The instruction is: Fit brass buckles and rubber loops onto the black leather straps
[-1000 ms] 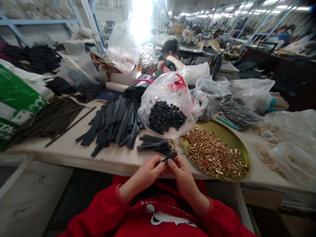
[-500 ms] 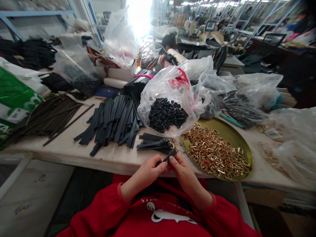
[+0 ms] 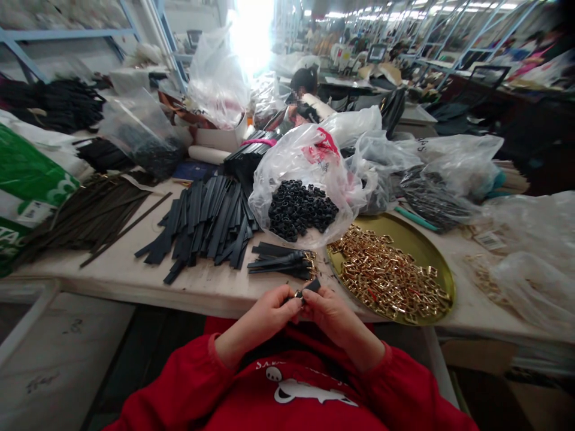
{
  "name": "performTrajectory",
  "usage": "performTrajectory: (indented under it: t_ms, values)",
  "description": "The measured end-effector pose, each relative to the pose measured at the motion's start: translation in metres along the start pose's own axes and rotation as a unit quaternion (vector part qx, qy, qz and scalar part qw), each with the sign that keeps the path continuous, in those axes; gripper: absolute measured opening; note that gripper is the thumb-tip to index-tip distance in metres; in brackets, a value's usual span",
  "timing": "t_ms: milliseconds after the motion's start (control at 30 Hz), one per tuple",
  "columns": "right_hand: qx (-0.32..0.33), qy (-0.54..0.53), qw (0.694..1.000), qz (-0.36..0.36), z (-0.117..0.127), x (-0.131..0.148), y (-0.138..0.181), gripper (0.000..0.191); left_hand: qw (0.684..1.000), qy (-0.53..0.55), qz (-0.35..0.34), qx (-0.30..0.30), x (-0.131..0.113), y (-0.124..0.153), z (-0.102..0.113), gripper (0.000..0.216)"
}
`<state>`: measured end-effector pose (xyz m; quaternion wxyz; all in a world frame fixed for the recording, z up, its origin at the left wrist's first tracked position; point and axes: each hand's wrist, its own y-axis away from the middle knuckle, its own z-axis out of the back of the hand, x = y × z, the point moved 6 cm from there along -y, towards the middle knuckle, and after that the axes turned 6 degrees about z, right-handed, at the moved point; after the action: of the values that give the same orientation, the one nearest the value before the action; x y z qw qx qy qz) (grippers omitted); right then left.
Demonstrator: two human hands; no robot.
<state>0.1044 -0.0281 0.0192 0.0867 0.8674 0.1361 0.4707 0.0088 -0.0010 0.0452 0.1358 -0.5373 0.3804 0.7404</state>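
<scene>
Just in front of the table's near edge, my left hand (image 3: 276,309) and my right hand (image 3: 326,308) meet, both closed on a short black strap (image 3: 312,286). A small gold buckle (image 3: 298,294) shows on the strap between my fingertips; fingers hide much of both. Beyond my hands lies a little stack of black straps with buckles (image 3: 281,261). To its left is a larger pile of loose black straps (image 3: 209,218). Black loops (image 3: 300,209) fill the mouth of a clear plastic bag (image 3: 309,143). Many gold buckles (image 3: 390,272) are heaped on a round gold tray (image 3: 438,251).
Brown strips (image 3: 96,209) and a green-and-white bag (image 3: 31,185) occupy the left of the table (image 3: 121,272). More plastic bags (image 3: 534,257) lie at the right, near a teal tool (image 3: 415,219). Another person (image 3: 305,90) sits behind the bags.
My hands stay together on the strap, with fingers slightly shifted; the gold buckle shows more clearly between them. The whole view has shifted a little.
</scene>
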Motion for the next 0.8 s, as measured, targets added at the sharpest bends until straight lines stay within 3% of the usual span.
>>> performTrajectory:
  t_ms: [100,200,267,333,467,533,667,800]
  values:
    - [-0.048,0.107,0.992,0.054,0.007,0.001,0.002,0.028,1.0,0.001,0.026,0.0,0.007,-0.003,-0.002,0.019]
    - [-0.123,0.317,0.921,0.192,0.011,0.014,0.008,0.017,0.993,-0.085,0.004,-0.085,0.009,-0.005,0.003,0.019]
    - [-0.137,0.388,0.878,0.246,0.009,0.02,0.011,0.011,0.978,-0.15,-0.01,-0.146,0.006,-0.003,0.006,0.02]
    - [-0.128,0.383,0.884,0.237,0.01,0.021,0.01,0.011,0.971,-0.18,-0.009,-0.16,0.001,0.001,0.008,0.022]
    - [-0.055,0.268,0.955,0.111,0.009,0.016,0.002,0.021,0.988,-0.135,-0.014,-0.078,-0.008,0.006,0.007,0.028]
    - [-0.024,0.248,0.964,0.087,0.005,0.017,0.0,0.024,0.992,-0.109,-0.01,-0.059,-0.007,0.003,0.011,0.032]
    - [0.009,0.335,0.933,0.134,-0.003,0.035,-0.008,0.019,0.992,-0.08,0.008,-0.095,0.006,-0.012,0.027,0.032]
    - [0.117,0.428,0.888,0.123,0.001,0.058,-0.039,0.021,0.993,-0.025,-0.025,-0.111,0.006,-0.024,0.038,0.027]
